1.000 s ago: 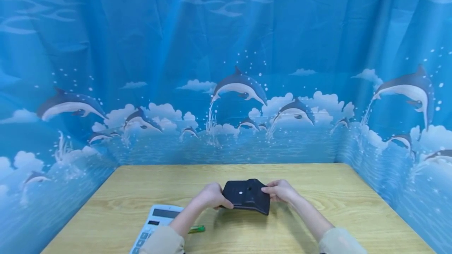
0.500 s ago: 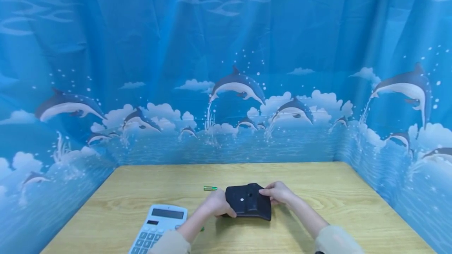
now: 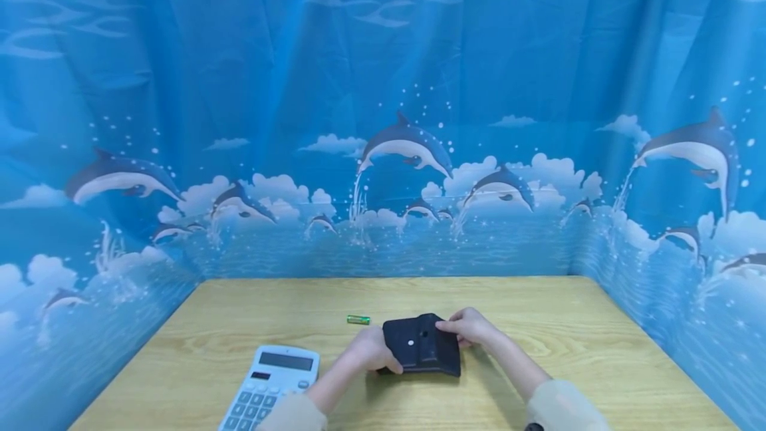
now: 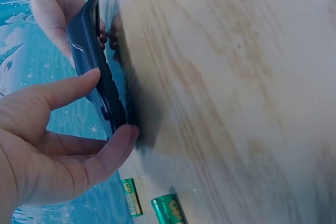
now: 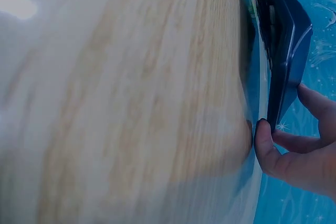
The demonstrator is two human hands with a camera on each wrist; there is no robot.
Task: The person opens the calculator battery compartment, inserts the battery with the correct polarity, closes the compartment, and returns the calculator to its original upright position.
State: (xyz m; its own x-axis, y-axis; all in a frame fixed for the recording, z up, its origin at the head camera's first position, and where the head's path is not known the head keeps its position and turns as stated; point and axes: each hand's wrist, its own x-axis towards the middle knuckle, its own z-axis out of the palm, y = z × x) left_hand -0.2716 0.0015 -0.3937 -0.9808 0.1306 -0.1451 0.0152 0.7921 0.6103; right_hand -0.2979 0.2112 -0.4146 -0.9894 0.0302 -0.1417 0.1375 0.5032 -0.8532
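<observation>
Head view, black device (image 3: 413, 353) lower, battery (image 3: 359, 319) uncovered

calculator (image 3: 266, 386) on table (image 3: 568, 344), battery (image 3: 358, 319) behind it, device (image 3: 426, 347) to their right

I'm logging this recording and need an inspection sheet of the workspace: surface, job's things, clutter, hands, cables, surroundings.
Surface: wood-grain table, with a bright glare patch in the right wrist view.
Job's things: one black device, tilted, its face with a white dot showing to the head camera.
Clutter: pale calculator, partly covered by the left sleeve; two green batteries lying on the table.
Hands: left hand grips the device's left side; right hand grips its right side.
Cables: nothing seen.
Surroundings: blue dolphin-print curtain behind the table and along both sides.
</observation>
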